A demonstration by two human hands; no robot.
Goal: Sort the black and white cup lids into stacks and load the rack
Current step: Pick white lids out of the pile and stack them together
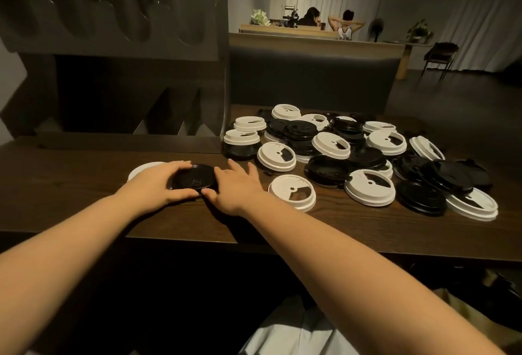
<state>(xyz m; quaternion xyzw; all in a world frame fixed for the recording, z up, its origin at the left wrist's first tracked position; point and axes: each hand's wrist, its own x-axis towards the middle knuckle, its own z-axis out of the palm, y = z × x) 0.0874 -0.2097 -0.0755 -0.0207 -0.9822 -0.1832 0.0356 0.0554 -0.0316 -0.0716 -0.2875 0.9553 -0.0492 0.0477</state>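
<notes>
Gripping from both sides, the hands hold one black lid (194,179) low on the desk (84,185), left of centre in the head view. The left hand (154,185) curls fingers over the lid's far rim at 10 o'clock and its thumb at the near rim. The right hand (236,189) pinches the lid's 4 o'clock edge with its thumb, fingers reaching past the rim towards the pile.

A white lid (141,169) lies at the held lid's 9 o'clock, mostly hidden by the left hand; whether it is one lid or a stack cannot be told.

The mixed pile of lids (353,154) sits at 3 o'clock, black and white overlapping, reaching close to the desk's right side. Its nearest piece, a white lid with a cut opening (291,192), lies just beside the right hand. Open desk runs along the near edge below the hands, and at 9 o'clock.

The rack (113,29) stands at 11 o'clock, dark, its rounded upper slots dim and its top cut off by the frame; slanted dividers (169,117) show lower down, contents unreadable.

Beyond the desk, two seated people (327,22) are small and indistinct.
</notes>
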